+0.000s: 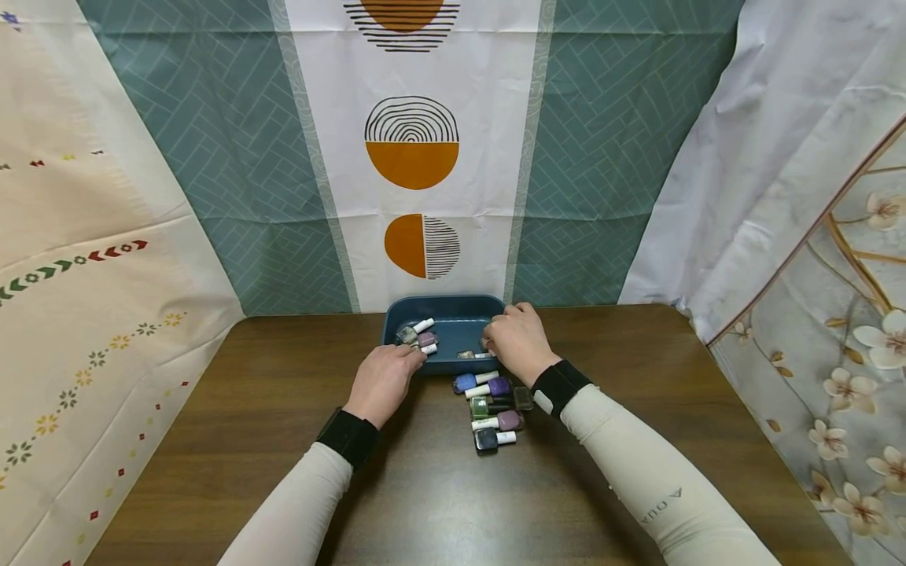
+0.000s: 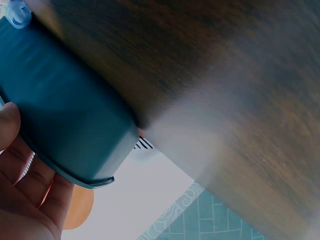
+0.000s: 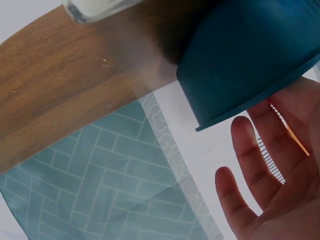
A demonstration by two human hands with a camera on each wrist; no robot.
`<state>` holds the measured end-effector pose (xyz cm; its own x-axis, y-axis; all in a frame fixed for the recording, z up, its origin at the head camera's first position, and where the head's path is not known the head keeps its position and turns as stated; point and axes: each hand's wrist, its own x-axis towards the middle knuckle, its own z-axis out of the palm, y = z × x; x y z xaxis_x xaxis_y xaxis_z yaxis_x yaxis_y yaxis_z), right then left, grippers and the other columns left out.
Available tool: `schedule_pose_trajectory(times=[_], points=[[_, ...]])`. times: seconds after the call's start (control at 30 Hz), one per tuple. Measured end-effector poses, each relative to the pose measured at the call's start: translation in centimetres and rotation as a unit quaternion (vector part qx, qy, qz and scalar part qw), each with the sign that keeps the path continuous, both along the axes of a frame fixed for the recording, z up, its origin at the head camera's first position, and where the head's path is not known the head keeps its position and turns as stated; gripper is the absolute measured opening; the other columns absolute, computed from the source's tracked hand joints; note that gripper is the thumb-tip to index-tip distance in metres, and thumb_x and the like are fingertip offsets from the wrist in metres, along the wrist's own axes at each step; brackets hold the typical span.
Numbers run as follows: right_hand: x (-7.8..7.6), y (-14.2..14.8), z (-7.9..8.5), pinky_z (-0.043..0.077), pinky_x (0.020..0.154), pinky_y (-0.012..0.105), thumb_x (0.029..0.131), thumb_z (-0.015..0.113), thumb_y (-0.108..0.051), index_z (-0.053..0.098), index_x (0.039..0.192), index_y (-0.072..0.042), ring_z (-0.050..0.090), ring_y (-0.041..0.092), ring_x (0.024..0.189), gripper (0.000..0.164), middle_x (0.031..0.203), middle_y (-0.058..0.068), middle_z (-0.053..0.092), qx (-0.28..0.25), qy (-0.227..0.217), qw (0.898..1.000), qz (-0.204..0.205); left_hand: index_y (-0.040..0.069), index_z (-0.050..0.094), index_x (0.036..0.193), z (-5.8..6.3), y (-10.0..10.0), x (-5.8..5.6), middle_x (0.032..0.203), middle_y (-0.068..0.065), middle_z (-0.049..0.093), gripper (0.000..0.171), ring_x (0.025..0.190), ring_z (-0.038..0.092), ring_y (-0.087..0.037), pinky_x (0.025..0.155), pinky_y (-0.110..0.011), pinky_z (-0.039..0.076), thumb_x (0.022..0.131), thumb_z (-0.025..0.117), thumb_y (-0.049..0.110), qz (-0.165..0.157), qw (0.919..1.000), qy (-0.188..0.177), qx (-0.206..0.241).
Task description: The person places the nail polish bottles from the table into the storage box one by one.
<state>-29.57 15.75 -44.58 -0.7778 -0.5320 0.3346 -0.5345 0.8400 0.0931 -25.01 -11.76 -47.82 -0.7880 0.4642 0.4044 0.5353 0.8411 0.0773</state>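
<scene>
A dark blue tray (image 1: 443, 367) stands at the table's back edge with several nail polish bottles inside. My left hand (image 1: 384, 381) reaches over its front left rim, beside a mauve bottle (image 1: 428, 339) and a white cap. In the left wrist view the thumb (image 2: 7, 125) overlaps the tray's outer wall, while the fingertips are hidden behind the rim. At the tray's right end, my right hand (image 1: 521, 338) bends down close to a small gold bottle (image 1: 465, 354). Its ring and little fingers (image 3: 232, 192) stay outside the rim; whatever the hidden fingertips touch cannot be made out.
In front of the tray lie several more bottles, among them a blue one (image 1: 464, 383), a purple one (image 1: 499, 386), a green one (image 1: 479, 407) and a dark navy one (image 1: 486, 440). A patterned curtain (image 1: 304, 259) hangs directly behind the wooden table (image 1: 283, 409).
</scene>
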Motion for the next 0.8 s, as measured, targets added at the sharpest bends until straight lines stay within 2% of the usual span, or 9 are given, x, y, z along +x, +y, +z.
schedule_pose_trajectory(times=[0.13, 0.27, 0.4, 0.63, 0.8], points=[[0.4, 0.3, 0.0, 0.052, 0.100, 0.051, 0.098, 0.087, -0.019, 0.089, 0.098, -0.023, 0.066, 0.026, 0.088, 0.005, 0.090, -0.003, 0.078, -0.012, 0.010, 1.000, 0.005, 0.011, 0.084, 0.117, 0.0, 0.0, 0.0, 0.108, -0.005, 0.080, 0.016, 0.099, 0.074, -0.025, 0.103, -0.045, 0.059, 0.102, 0.079, 0.006, 0.000, 1.0000, -0.002, 0.000], [1.0, 0.7, 0.3, 0.055, 0.099, 0.049, 0.096, 0.089, -0.018, 0.089, 0.103, -0.021, 0.069, 0.027, 0.093, 0.008, 0.096, -0.002, 0.080, -0.043, 0.014, 0.999, 0.014, 0.011, 0.084, 0.117, 0.0, -0.1, 0.0, 0.108, -0.005, 0.080, 0.016, 0.099, 0.074, -0.025, 0.103, -0.045, 0.059, 0.103, 0.079, 0.006, -0.002, 1.0000, -0.001, -0.002], [1.6, 1.2, 0.4, 0.057, 0.100, 0.047, 0.096, 0.089, -0.020, 0.087, 0.112, -0.017, 0.072, 0.027, 0.102, 0.016, 0.105, 0.001, 0.081, -0.064, 0.020, 0.998, 0.017, 0.010, 0.084, 0.117, 0.0, -0.2, 0.0, 0.108, -0.005, 0.081, 0.016, 0.098, 0.074, -0.025, 0.102, -0.045, 0.060, 0.102, 0.079, 0.006, -0.005, 1.0000, 0.006, -0.002], [2.3, 2.2, 0.3, 0.057, 0.107, 0.046, 0.101, 0.084, -0.031, 0.082, 0.129, -0.013, 0.071, 0.027, 0.123, 0.033, 0.126, 0.006, 0.080, -0.061, 0.037, 0.997, 0.013, 0.010, 0.084, 0.117, 0.0, -0.2, 0.0, 0.109, -0.005, 0.081, 0.016, 0.098, 0.074, -0.026, 0.101, -0.045, 0.060, 0.102, 0.079, 0.006, -0.006, 1.0000, 0.003, -0.001], [3.0, 2.7, 0.7, 0.047, 0.120, 0.050, 0.101, 0.085, -0.028, 0.077, 0.138, -0.009, 0.064, 0.032, 0.138, 0.043, 0.138, 0.010, 0.075, -0.061, 0.029, 0.997, 0.029, 0.010, 0.084, 0.119, 0.0, -0.2, 0.0, 0.110, -0.005, 0.081, 0.017, 0.099, 0.074, -0.025, 0.103, -0.044, 0.060, 0.103, 0.079, 0.006, -0.002, 1.0000, -0.001, -0.005]])
